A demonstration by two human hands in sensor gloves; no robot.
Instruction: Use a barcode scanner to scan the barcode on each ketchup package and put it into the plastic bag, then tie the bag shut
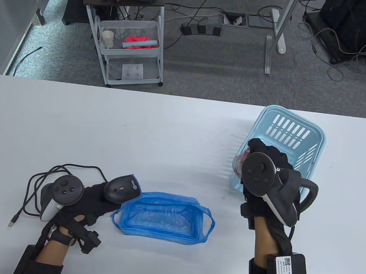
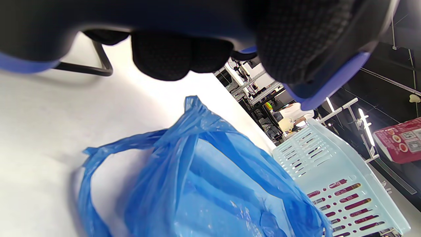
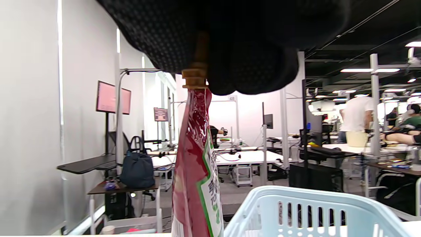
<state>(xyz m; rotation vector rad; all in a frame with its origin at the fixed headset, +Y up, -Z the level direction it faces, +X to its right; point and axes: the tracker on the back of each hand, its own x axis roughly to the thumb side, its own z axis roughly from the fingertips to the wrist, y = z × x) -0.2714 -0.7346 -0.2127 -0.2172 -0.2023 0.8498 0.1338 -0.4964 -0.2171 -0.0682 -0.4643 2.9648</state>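
My left hand lies on the table and grips the black barcode scanner, whose blue-trimmed body fills the top of the left wrist view. Just right of it the blue plastic bag lies open and flattened, also seen up close. My right hand hovers over the near left corner of the light blue basket. It pinches a red ketchup package by its spout, and the pouch hangs straight down. More red packages show through the basket's slots.
The scanner's black cable loops on the table left of my left hand, with its plug near the front edge. The basket stands at the table's far right. A white wire cart stands on the floor beyond the far edge.
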